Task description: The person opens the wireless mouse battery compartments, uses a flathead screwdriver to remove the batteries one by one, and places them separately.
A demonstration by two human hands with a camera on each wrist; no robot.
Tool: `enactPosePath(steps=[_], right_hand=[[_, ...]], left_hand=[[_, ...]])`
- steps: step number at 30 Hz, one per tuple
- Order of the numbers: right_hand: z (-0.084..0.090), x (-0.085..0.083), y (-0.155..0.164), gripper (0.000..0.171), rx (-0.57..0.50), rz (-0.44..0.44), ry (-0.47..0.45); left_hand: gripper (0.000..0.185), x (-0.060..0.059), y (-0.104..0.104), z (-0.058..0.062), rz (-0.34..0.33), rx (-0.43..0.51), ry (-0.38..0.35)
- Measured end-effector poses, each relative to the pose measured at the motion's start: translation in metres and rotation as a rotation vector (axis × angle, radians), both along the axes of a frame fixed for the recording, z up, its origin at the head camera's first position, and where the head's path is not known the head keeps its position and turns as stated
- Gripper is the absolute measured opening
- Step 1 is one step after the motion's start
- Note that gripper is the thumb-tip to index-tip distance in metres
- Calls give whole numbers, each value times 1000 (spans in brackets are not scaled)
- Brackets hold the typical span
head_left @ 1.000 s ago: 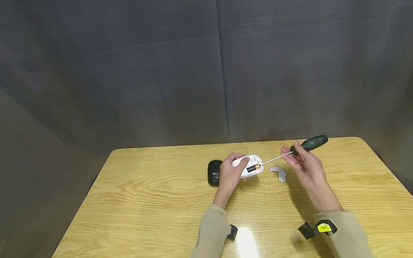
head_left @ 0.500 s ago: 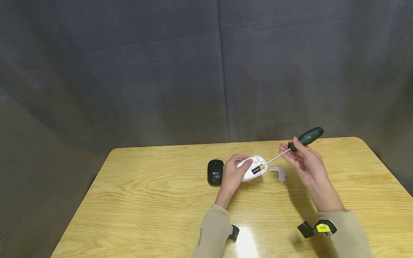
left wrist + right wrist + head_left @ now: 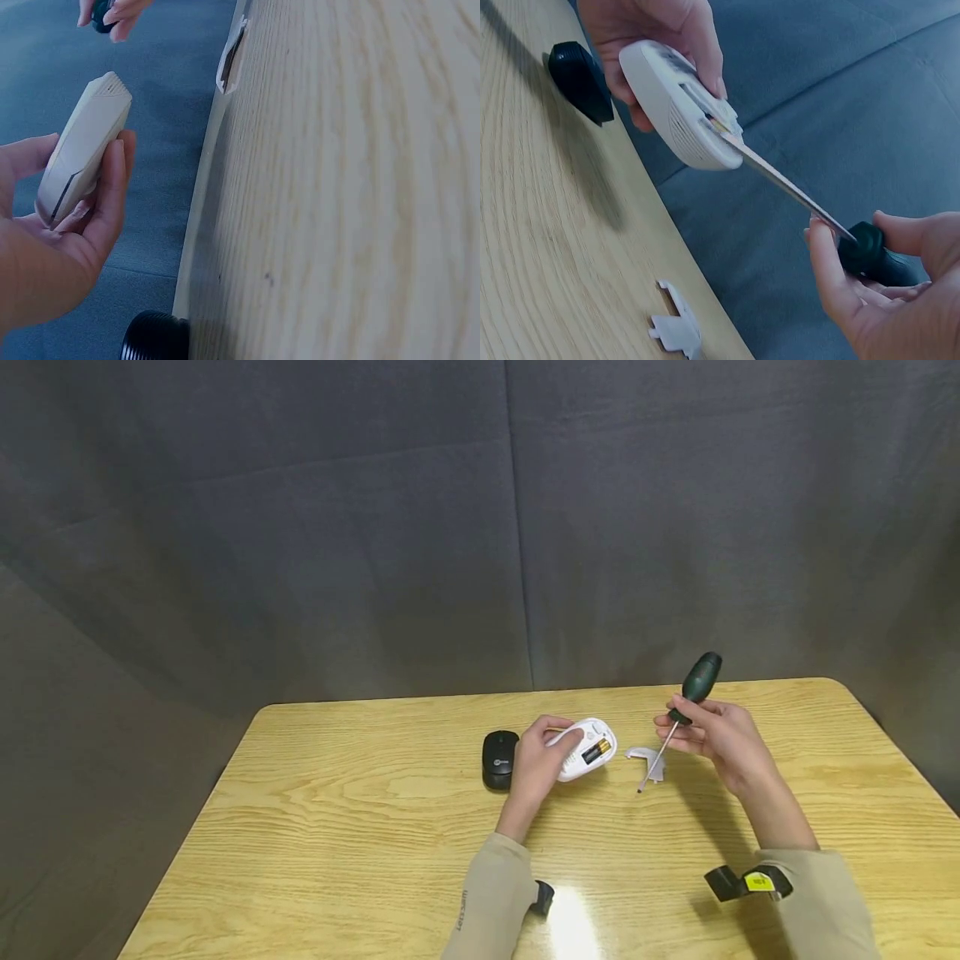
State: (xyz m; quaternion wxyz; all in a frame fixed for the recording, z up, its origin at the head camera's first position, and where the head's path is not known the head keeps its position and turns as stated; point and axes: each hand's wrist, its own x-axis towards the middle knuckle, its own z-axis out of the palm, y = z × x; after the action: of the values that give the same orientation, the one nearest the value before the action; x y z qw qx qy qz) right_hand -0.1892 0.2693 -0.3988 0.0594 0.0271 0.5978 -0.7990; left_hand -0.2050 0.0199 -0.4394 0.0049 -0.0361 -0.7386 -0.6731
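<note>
Left hand (image 3: 542,758): cradles the white mouse (image 3: 587,748) belly-up above the surface (image 3: 360,827), battery (image 3: 596,750) exposed.
Right hand (image 3: 712,735): pinches the screwdriver (image 3: 684,706), tip pointing down.
Cover (image 3: 647,760): lying on the surface.
Technique: steady the mouse; lever gently at the battery's end.

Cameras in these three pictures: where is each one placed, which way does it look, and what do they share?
Head: above, looking forward and down at the table; both sleeves, left hand, right hand show.
Left wrist: beside the left hand, looking along the table edge at the white mouse.
Right wrist: behind the right hand, looking along the screwdriver to the white mouse.
Shared: white mouse, black mouse, battery cover.
</note>
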Motion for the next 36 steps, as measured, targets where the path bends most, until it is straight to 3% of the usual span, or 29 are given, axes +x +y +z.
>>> enactPosePath(steps=[5,8,12,16,24,31,36], right_hand=[[-4,-2,10,12,84,28,-3],[-7,-2,15,25,233,35,-13],[-11,-2,19,30,414,34,-19],[-15,-3,24,28,494,15,-27],[-23,-1,37,51,662,2,-36],[-28,-1,40,39,727,-3,-69],[-31,-1,42,34,986,-54,-51]], left_hand=[[22,-1,0,1,-10,-5,3],[22,-1,0,1,-15,-10,-2],[22,-1,0,0,-22,-11,-5],[22,-1,0,0,-29,-7,-8],[23,-1,0,0,-38,-16,-9],[23,-2,0,-1,-42,-22,-11],[22,-2,0,-1,-51,-20,-9]])
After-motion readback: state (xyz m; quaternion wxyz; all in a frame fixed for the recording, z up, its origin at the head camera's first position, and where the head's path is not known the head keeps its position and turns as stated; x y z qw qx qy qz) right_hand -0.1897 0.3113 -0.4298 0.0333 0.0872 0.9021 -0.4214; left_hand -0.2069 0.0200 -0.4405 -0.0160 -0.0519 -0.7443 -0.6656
